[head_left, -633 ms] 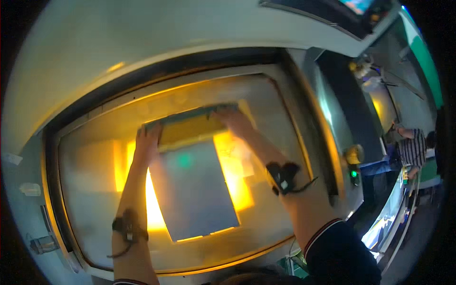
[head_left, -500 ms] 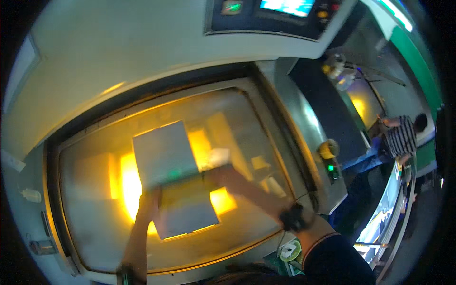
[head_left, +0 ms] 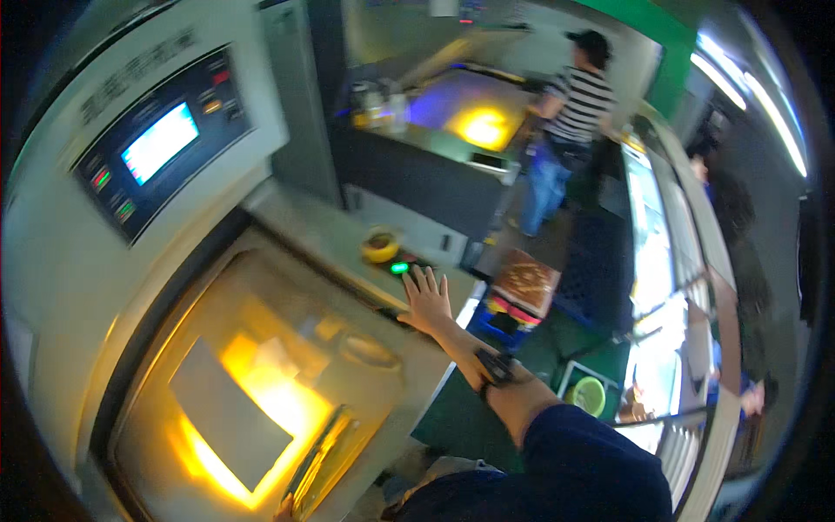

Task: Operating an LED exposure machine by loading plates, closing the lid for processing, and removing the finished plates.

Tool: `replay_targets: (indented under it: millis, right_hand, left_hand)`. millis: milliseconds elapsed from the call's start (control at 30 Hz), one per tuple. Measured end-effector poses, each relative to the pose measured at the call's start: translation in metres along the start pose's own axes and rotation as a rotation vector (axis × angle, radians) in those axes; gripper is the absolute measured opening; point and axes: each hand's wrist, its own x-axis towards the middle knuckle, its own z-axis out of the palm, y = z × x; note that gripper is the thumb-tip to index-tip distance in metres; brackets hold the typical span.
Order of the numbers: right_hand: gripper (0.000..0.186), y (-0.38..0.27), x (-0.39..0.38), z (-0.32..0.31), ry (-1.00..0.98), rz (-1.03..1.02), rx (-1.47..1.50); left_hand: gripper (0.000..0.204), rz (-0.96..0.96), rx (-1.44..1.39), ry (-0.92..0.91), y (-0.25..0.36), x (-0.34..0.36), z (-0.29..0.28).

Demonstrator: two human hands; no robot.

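- At the middle of the head view, the right hand [head_left: 428,303] reaches out, its 4 fingers and thumb spread, with nothing in its grasp.
- Just beyond those fingertips, up and slightly left, sits a small green light [head_left: 399,268] on a ledge, beside a yellow ring-shaped item [head_left: 380,247]. The right hand is far nearer to it than the left.
- At the lower edge, the left hand [head_left: 285,508] shows only as a sliver at the near end of a long yellow-and-dark bar [head_left: 329,445]. How far it is closed, and whether it grips the bar, I cannot tell.
- The bar's long axis slants from the left hand up and right, so its far end points roughly toward the right hand, well apart from it.
- Left of the bar, a grey sheet [head_left: 228,416] lies on the glowing work surface [head_left: 287,383], its long axis running from upper left to lower right; neither hand is on it.
- Hard to make out: whether a right fingertip touches the green light's housing. Glare washes out the sheet's surroundings, and most of the left arm is cut off.
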Motion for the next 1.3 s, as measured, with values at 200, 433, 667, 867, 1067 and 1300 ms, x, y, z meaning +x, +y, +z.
replay_targets:
  millis: [200, 433, 667, 867, 1067, 1300]
  right_hand:
    - [0.106, 0.024, -0.015, -0.007, -0.180, 0.264, 0.080]
    - [0.100, 0.022, -0.002, 0.020, -0.267, 0.334, -0.095]
    - [0.079, -0.152, -0.150, -0.039, -0.858, -1.122, 0.237]
    - [0.057, -0.242, -0.172, 0.003, -0.710, -1.180, 0.274]
    - [0.052, -0.443, 0.065, 0.086, -0.992, -0.901, 0.220]
    - [0.066, -0.568, 0.185, 0.212, -0.300, -0.999, 0.086]
  left_hand:
    - [0.077, -0.284, 0.161, -0.137, 0.165, 0.047, -0.015]
    - [0.068, -0.226, 0.106, -0.067, 0.171, 0.047, -0.005]
    - [0.077, -0.228, 0.072, -0.167, 0.170, 0.010, -0.042]
    - [0.071, -0.323, 0.315, -0.273, 0.108, 0.007, -0.069]
    - [0.055, -0.443, -0.120, -0.159, -0.080, 0.207, -0.238]
    - [0.074, -0.383, 0.482, 0.133, -0.261, 0.345, -0.286]
